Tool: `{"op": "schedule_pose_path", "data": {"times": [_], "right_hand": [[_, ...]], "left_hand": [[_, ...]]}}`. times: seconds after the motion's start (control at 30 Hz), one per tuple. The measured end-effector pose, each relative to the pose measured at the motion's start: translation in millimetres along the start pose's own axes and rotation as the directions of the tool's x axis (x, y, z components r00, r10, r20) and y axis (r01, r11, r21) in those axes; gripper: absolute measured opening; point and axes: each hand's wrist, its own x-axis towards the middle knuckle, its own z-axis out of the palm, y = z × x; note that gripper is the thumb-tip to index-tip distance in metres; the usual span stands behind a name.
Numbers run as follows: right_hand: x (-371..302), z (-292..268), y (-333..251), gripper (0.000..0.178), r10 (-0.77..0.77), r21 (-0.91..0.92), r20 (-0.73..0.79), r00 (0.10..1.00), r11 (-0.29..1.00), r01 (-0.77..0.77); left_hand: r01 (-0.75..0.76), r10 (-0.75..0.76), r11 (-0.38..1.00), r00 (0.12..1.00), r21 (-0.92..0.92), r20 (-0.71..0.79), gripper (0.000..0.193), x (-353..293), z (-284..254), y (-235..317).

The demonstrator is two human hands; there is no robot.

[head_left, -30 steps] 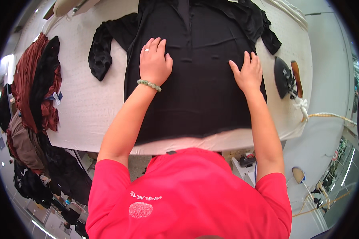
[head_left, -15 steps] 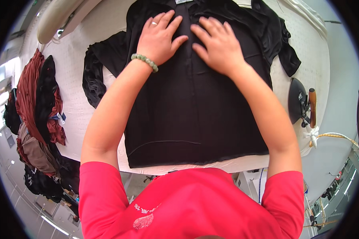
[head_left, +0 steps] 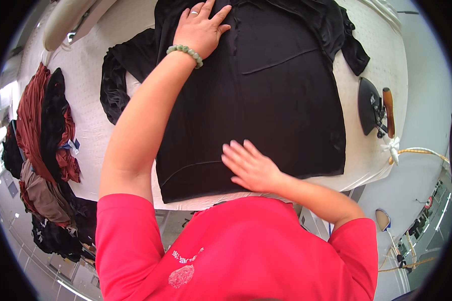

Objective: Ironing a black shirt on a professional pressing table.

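Observation:
A black shirt (head_left: 281,115) lies spread over the pale padded ironing table (head_left: 93,165), its sleeves out to both sides. My left hand (head_left: 201,31), wearing a ring and a green bead bracelet (head_left: 186,50), rests open on the upper front, left of the centre placket. Low on the shirt near the hem, my right hand (head_left: 251,168) is open with fingers stretched, flat on or just above the cloth; it is slightly blurred. One slanting crease runs across the upper right of the front, and another curves near the lower left hem.
An iron (head_left: 370,108) with a wooden handle stands at the table's right edge, a cord (head_left: 419,152) running from it. Rust-red and black garments (head_left: 32,120) hang over the left side. A padded pressing arm (head_left: 65,22) juts in at the far left.
My right hand has swept from the upper front down toward the hem. My left hand has stayed near the top. A slanting crease now shows on the upper right of the shirt.

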Motion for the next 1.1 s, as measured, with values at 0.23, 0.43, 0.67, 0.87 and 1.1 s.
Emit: {"op": "schedule_pose_path", "data": {"times": [0.23,0.43,0.67,0.87,1.1], "right_hand": [[-56.9,3.7,-26.3,0.050,0.221,0.023,-0.415,0.882,0.972,-0.232],[-103.3,2.7,-52.7,0.048,0.371,-0.061,-0.538,0.757,0.878,-0.474],[-140.1,32.3,-96.6,0.042,0.364,-0.090,-0.374,0.853,0.901,-0.424],[-150.3,31.8,-87.7,0.033,0.332,-0.090,-0.486,0.809,0.901,-0.424],[-222.4,9.6,-34.6,0.025,0.283,-0.218,-0.552,0.784,0.859,-0.463]], "left_hand": [[-0.037,0.026,0.932,0.999,-0.361,-0.035,0.055,-118.2,-70.5,111.9],[-0.061,0.170,0.766,0.979,-0.641,0.110,0.047,-288.0,-143.8,193.8],[-0.113,0.197,0.759,0.978,-0.642,0.062,0.033,-322.8,-153.6,214.5],[-0.054,0.204,0.830,0.956,-0.556,0.211,0.031,-334.1,-164.2,231.7],[-0.023,0.077,0.877,0.993,-0.479,0.093,0.044,-331.5,-166.3,271.8]]}}
